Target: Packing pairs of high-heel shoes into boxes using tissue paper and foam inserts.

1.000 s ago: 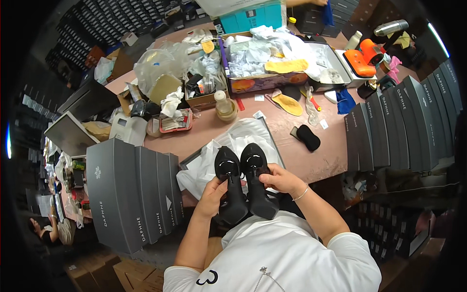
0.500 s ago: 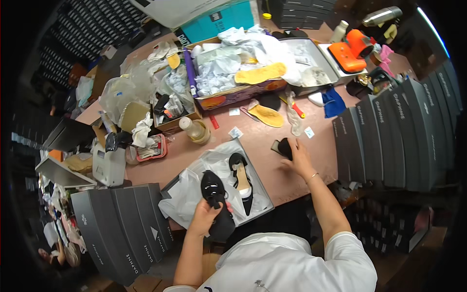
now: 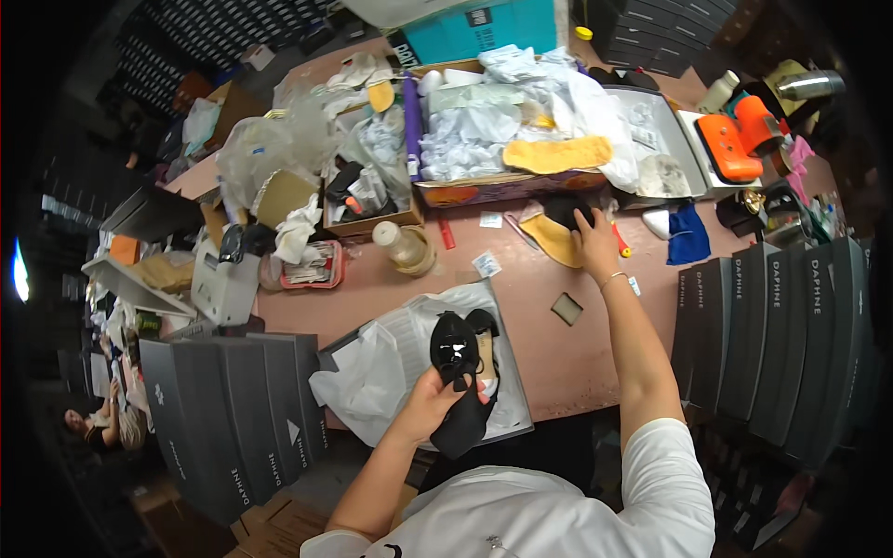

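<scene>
My left hand (image 3: 430, 407) grips a black shoe (image 3: 456, 346) with a glossy toe, toe end up, over an open shoe box (image 3: 521, 424) lined with white tissue paper (image 3: 372, 358). Inside the box lies the other black shoe (image 3: 484, 325), partly covered by the held one. On the far part of the table my right hand (image 3: 598, 249) has its fingers bent over a black pad (image 3: 563, 210), beside a yellow insole (image 3: 549, 239); the fingers partly hide the pad. A small square dish-like piece (image 3: 566, 308) lies on the table nearer me.
Grey shoe boxes stand in rows at left (image 3: 237, 418) and right (image 3: 753, 325). A carton of crumpled paper (image 3: 465, 139) fills the back. A clear bottle (image 3: 400, 244), a red tray (image 3: 326, 270) and an orange device (image 3: 730, 149) stand around the table.
My right hand has moved away from the small square piece to the black pad by the yellow insole. The held shoe has shifted over the one in the box. The view has turned slightly.
</scene>
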`<state>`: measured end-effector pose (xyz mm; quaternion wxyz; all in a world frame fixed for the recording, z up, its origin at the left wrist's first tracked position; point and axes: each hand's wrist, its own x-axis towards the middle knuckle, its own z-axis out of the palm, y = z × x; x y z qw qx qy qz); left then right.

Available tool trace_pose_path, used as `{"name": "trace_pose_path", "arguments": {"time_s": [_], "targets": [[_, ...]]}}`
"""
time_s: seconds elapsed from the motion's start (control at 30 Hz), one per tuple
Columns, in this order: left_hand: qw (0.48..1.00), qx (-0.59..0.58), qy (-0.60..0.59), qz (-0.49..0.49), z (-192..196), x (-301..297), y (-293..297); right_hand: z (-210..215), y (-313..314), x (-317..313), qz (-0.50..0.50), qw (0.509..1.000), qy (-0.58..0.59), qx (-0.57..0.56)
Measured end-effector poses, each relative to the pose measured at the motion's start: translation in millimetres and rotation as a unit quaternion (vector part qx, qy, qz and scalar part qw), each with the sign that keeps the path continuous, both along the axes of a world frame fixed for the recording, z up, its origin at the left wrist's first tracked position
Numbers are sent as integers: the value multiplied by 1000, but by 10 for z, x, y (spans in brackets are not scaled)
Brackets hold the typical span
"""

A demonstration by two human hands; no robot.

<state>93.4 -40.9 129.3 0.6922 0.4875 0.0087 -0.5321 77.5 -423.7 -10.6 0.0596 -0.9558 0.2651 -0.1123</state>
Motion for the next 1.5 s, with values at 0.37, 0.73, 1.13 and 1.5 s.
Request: {"name": "trace_pose_path", "arguments": {"time_s": [0.37,0.73,1.13,1.5], "targets": [[993,-13,-53,-103,190,-109,526,1455,2032,-504,403,903,-132,64],[993,-10,-62,-96,358,-163,1063,1777,2607,-681,344,913,-193,101],[930,110,-317,-148,22,-59,1431,1974,2962,-564,475,878,-42,29],[912,94,-389,-86,-309,-212,531,792,1934,-1335,6,921,-186,342]]}}
